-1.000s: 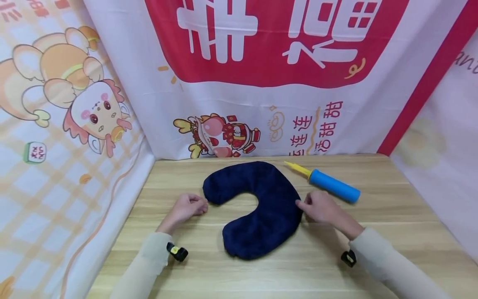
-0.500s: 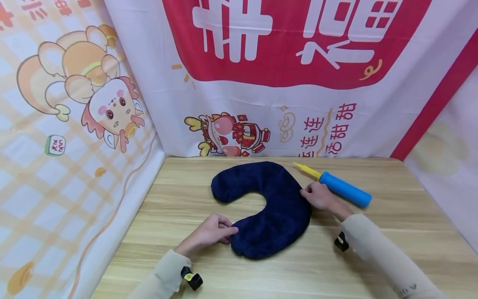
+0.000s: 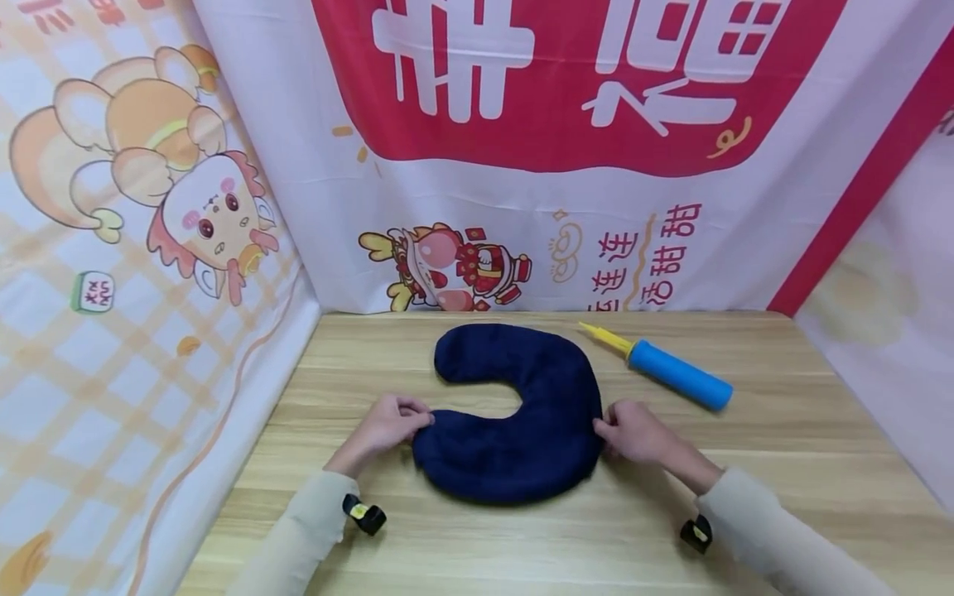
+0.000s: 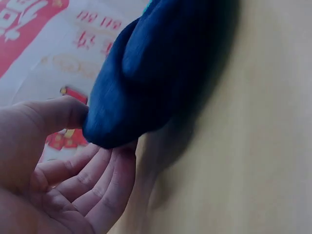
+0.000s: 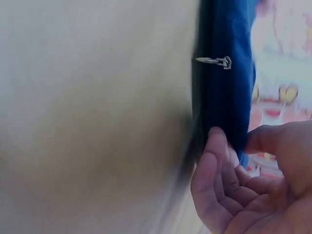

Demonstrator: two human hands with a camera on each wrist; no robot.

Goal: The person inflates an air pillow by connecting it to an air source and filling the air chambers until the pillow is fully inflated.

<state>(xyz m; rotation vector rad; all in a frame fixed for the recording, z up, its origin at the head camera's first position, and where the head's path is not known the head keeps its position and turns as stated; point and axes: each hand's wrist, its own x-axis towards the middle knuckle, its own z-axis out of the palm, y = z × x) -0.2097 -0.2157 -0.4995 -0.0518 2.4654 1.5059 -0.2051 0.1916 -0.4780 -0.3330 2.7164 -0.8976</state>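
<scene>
A navy blue U-shaped neck pillow (image 3: 551, 414) lies on the wooden table, its opening facing left. My left hand (image 3: 391, 424) pinches the tip of its nearer arm; the left wrist view shows thumb above and fingers beneath the pillow end (image 4: 141, 83). On the curved right side, my right hand (image 3: 633, 430) grips the edge between thumb and fingers. A small metal zipper pull (image 5: 217, 61) hangs from the pillow's side in the right wrist view, just beyond the right fingertips (image 5: 217, 134).
Behind the pillow to the right lies a blue hand pump (image 3: 680, 374) with a yellow nozzle (image 3: 605, 336). Printed cloth (image 3: 551, 190) hangs along the table's back edge, and more patterned cloth (image 3: 149, 331) borders the left side. The wooden table (image 3: 522, 550) extends toward me.
The pillow has turned, its nearer arm swinging left and its opening now facing straight left. My left hand came from the far tip to the nearer tip; my right hand slid nearer along the edge.
</scene>
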